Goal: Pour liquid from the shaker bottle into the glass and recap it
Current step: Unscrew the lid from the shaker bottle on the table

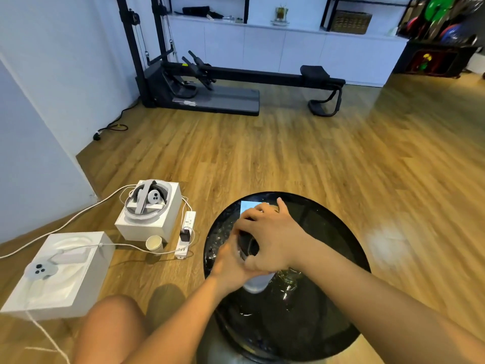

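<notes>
Under your right hand (pixel 270 237), the fingers are curled over and around the dark lid (pixel 248 243) of the shaker bottle (pixel 256 283), gripping it from above. Your left hand (pixel 231 264) wraps round the bottle's body just below those fingers, thumb and fingers closed on it, and the two hands touch each other. Only the bottle's pale grey lower end shows, sticking out beneath your hands on the side nearest you. You cannot tell from here whether the bottle rests on the table or is lifted off it.

The glass (pixel 288 278) stands just beside the bottle's lower end, to the right of your left hand's fingers and partly hidden under your right wrist. Both sit over the round black table (pixel 328 245), whose glossy top spreads out around your hands. Just past your right fingertips a pale blue rectangle (pixel 248 206) shows on that top; whether it is a sheet or a reflection is unclear.

Left of your fingers, down on the wooden floor (pixel 288 153), are a paper cup (pixel 154 243), a white power strip (pixel 185 233), and a white box holding a headset (pixel 149 211). Further left is a second white box (pixel 60 271). Far beyond your fingertips, an exercise machine (pixel 236 82) stands by the wall.
</notes>
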`<state>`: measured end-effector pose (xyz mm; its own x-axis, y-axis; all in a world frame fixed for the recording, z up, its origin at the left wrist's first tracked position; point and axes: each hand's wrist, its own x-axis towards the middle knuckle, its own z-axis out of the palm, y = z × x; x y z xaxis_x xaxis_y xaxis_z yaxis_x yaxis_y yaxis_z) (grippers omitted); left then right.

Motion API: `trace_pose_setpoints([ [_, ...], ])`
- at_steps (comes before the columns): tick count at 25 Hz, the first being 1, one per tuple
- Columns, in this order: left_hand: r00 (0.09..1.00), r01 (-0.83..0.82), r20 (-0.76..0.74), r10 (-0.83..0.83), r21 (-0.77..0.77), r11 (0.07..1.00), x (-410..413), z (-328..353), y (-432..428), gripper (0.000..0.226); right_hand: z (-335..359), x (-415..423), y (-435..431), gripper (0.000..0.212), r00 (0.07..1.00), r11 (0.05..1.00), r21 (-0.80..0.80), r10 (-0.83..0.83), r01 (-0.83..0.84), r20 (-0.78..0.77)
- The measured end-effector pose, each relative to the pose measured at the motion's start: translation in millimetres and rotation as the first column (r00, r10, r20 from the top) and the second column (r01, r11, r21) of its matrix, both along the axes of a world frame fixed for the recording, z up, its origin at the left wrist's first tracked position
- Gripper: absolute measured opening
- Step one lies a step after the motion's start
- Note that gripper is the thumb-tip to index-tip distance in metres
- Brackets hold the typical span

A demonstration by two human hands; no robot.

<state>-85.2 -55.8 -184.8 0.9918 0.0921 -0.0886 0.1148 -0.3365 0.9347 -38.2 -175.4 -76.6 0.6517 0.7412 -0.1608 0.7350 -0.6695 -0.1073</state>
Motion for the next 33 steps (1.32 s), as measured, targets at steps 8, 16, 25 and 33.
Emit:
trace_pose_setpoints([
  [8, 0.998, -0.027, -0.064, 0.023, -0.070, 0.997, -2.9, -1.9, -0.3, 0.077, 4.3, -5.4, 12.8, 0.081, 0.899, 0.892, -0.150, -0.399, 0.426, 0.184],
  [16, 1.000, 0.000, -0.030, -0.001, -0.050, 0.999, -2.3, 0.1, 0.9, 0.092, 15.2, 3.4, 0.2, 0.089, 0.970, 0.991, -0.061, -0.129, 0.119, -0.205],
  [25, 1.000, 0.015, -0.009, -0.016, -0.100, 0.995, -3.3, 0.9, 1.7, 0.088, 18.4, 8.4, 3.4, 0.060, 0.959, 0.983, -0.099, -0.172, 0.154, -0.223],
  [33, 0.998, 0.014, -0.061, -0.020, -0.101, 0.995, -2.7, -1.2, 2.3, 0.085, 15.0, 0.0, 15.9, 0.079, 0.859, 0.834, -0.223, -0.511, 0.505, 0.030],
])
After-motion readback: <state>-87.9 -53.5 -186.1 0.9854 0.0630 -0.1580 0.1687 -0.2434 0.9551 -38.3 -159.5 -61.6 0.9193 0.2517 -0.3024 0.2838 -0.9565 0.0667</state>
